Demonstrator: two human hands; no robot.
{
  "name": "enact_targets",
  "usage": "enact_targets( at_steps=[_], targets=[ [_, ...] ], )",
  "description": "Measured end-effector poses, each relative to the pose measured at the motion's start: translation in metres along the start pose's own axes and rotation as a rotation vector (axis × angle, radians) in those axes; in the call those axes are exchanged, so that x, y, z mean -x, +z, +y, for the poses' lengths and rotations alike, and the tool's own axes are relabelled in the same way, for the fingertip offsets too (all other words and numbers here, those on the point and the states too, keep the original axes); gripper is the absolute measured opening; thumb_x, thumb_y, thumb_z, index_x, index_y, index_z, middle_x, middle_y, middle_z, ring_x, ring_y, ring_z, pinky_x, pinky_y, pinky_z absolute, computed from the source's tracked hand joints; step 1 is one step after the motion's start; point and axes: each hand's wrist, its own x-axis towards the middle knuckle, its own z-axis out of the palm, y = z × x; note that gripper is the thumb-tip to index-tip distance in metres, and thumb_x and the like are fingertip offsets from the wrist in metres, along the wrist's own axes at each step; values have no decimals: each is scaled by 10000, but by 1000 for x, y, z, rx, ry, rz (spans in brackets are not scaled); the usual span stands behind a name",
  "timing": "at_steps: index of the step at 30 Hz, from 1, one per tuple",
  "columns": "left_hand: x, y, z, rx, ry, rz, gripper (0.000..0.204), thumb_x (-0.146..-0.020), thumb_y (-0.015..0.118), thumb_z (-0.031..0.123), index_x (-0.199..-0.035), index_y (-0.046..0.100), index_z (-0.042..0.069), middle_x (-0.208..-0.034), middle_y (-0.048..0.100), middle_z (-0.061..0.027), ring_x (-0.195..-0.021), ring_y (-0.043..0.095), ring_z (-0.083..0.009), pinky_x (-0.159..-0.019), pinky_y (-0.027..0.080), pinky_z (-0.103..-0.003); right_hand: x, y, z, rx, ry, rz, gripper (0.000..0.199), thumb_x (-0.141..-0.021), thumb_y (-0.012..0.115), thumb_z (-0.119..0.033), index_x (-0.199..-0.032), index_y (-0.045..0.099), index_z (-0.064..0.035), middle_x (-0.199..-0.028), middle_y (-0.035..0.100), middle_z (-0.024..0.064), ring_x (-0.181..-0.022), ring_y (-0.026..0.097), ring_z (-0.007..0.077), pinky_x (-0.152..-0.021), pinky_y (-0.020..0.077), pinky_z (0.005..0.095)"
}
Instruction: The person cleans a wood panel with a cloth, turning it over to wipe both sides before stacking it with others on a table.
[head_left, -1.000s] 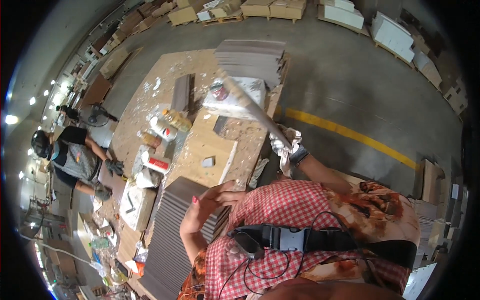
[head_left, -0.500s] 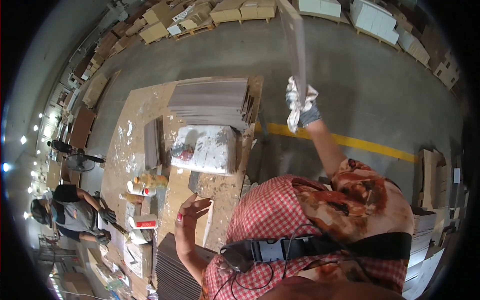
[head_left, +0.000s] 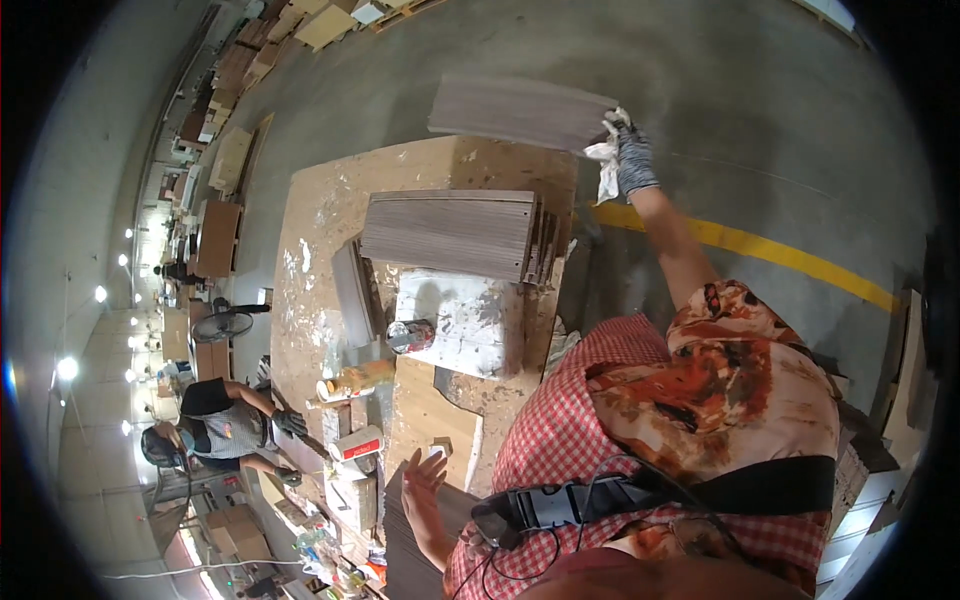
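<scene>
In a grey knit glove, my right hand [head_left: 634,162] is stretched out at the far right, gripping one end of a grey-brown wood-grain board [head_left: 520,112]. A crumpled white rag [head_left: 606,168] is bunched in the same hand, against the board's end. The board is held beyond the worktable's far edge, its broad face toward me. My bare left hand [head_left: 424,485] hovers over the near side of the table, fingers apart and holding nothing. Closest to it are a pale wooden panel [head_left: 425,400] and a stack of dark boards [head_left: 395,545].
On the stained worktable [head_left: 310,215] lie a stack of similar boards [head_left: 450,232], a paint-spattered white block [head_left: 470,325] and leaning boards [head_left: 350,290]. Bottles [head_left: 360,380] and a white-and-red container [head_left: 357,443] stand left. A co-worker [head_left: 225,420] works there. A yellow line [head_left: 760,245] crosses the floor.
My right hand has swung the board from upright, edge-on, to lying sideways toward the left, broad face showing. My left hand stays empty, slightly lower. The whole view has shifted.
</scene>
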Motion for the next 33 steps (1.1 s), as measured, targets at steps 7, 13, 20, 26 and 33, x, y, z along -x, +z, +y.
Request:
enact_targets(
  at_steps=[7,13,20,26,33],
  targets=[
    [18,10,10,9,62,52,540,-978,403,385,-1344,425,-11,-1196,596,-159,-1100,587,-255,-917,445,-362,45,11,85,255,228,-215,347,-946,501,-199,-1229,520,2,-1142,614,96,-1021,613,192,-847,510,319],
    [39,-10,-31,-15,51,224,479,-959,527,296,-1308,452,-24,-1156,619,-122,-1068,580,-206,-930,428,-326,-33,-75,171,1062,-552,-672,323,-884,516,-197,-1196,541,-118,-1091,596,105,-1132,526,307,-1020,367,454],
    [96,-69,-168,-895,-281,808,667,-834,662,368,-1337,428,-1,-1378,450,-178,-1272,423,-305,-1038,342,-436,-12,-76,153,1655,-241,-504,484,-823,584,-281,-1256,520,-75,-1139,614,215,-1033,599,360,-888,464,413],
    [132,-44,-204,-1009,-655,791,875,-796,640,441,-1449,248,10,-1536,172,-174,-1419,144,-336,-1113,134,-565,15,-6,92,1281,-167,-611,320,-894,555,-260,-1118,603,-37,-970,670,99,-905,616,205,-782,498,328],
    [146,-48,-217,-1134,-455,808,943,-723,728,443,-1473,251,129,-1526,197,-177,-1423,138,-339,-1097,94,-612,150,128,-55,451,-434,-384,261,-940,543,-130,-1171,534,-9,-1029,613,80,-862,577,142,-810,496,271]
  ],
)
